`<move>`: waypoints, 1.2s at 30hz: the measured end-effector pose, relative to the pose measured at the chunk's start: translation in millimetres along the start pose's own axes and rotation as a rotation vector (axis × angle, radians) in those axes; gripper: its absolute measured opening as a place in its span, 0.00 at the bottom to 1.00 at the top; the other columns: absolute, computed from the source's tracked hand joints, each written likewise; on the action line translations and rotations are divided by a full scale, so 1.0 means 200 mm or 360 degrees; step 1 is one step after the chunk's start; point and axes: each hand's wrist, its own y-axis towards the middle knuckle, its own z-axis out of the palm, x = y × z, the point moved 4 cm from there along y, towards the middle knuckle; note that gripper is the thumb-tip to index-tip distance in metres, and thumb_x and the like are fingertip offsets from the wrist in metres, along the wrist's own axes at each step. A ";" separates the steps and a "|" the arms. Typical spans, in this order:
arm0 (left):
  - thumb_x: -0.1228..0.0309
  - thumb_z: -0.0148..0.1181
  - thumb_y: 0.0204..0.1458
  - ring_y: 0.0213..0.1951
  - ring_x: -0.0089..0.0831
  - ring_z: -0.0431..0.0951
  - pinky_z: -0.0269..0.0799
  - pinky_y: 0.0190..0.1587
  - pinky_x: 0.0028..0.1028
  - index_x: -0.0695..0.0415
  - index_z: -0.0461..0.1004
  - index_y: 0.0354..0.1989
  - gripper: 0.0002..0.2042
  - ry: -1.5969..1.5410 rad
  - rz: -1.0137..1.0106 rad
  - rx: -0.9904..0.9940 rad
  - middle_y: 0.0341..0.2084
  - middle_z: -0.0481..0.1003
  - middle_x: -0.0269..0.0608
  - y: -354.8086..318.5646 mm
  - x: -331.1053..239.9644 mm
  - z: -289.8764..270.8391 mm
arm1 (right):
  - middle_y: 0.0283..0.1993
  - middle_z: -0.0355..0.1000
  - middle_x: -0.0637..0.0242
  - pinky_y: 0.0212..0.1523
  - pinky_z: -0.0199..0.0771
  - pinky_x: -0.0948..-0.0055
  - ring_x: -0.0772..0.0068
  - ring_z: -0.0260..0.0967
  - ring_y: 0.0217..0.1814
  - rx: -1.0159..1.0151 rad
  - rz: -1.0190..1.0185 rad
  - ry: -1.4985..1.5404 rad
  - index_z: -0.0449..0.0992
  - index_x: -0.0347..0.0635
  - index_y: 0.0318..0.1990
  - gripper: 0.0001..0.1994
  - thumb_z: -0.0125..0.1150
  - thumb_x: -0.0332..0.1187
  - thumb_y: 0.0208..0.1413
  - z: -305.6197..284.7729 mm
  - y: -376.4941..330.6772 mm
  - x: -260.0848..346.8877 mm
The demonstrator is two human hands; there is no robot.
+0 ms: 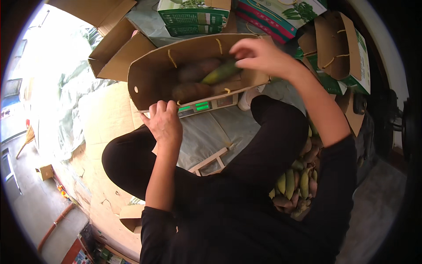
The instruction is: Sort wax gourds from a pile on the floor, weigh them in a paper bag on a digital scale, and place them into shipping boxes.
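Observation:
A long brown cardboard box (151,77) with yellow rope handles lies open-topped in front of me. Under its near side a scale (209,106) shows a lit green display. Inside are a green tapered vegetable (222,72) and several dark brownish ones (192,91), their outlines blurred. My left hand (165,123) grips the box's near rim, fingers hooked over the edge. Over the box's far right part, my right hand (259,55) has thumb and curled fingers apart, slightly smeared by motion. Its thumb is close to the green vegetable's end; whether they touch I cannot tell.
Green-and-brown tapered vegetables (292,185) are heaped beside my right knee. Printed cartons (193,20) stand beyond the box, and an open carton (340,53) stands at the right. Flattened cardboard (105,127) covers the left. A small wooden frame (211,162) lies between my legs.

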 end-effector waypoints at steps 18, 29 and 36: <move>0.72 0.54 0.43 0.42 0.33 0.70 0.57 0.51 0.55 0.51 0.71 0.26 0.02 -0.0120 -0.0036 0.0103 0.30 0.69 0.30 0.04 0.03 0.00 | 0.53 0.68 0.58 0.56 0.64 0.62 0.58 0.63 0.58 0.1259 0.0021 -0.1097 0.66 0.49 0.56 0.37 0.71 0.35 0.30 1.18 0.74 -0.04; 0.71 0.54 0.43 0.41 0.30 0.69 0.55 0.51 0.61 0.49 0.69 0.24 0.01 -0.0135 -0.0085 0.0041 0.28 0.67 0.30 0.06 0.02 0.01 | 0.50 0.69 0.53 0.54 0.65 0.62 0.54 0.66 0.54 0.0828 0.0090 -0.0712 0.69 0.39 0.51 0.32 0.69 0.43 0.37 1.03 0.93 0.06; 0.72 0.55 0.42 0.41 0.32 0.69 0.56 0.51 0.56 0.50 0.70 0.26 0.02 -0.0084 -0.0083 0.0056 0.28 0.68 0.30 0.05 0.03 0.01 | 0.48 0.71 0.53 0.50 0.69 0.62 0.54 0.69 0.51 0.0744 0.0554 -0.1124 0.76 0.39 0.44 0.23 0.64 0.44 0.42 0.63 0.72 -0.25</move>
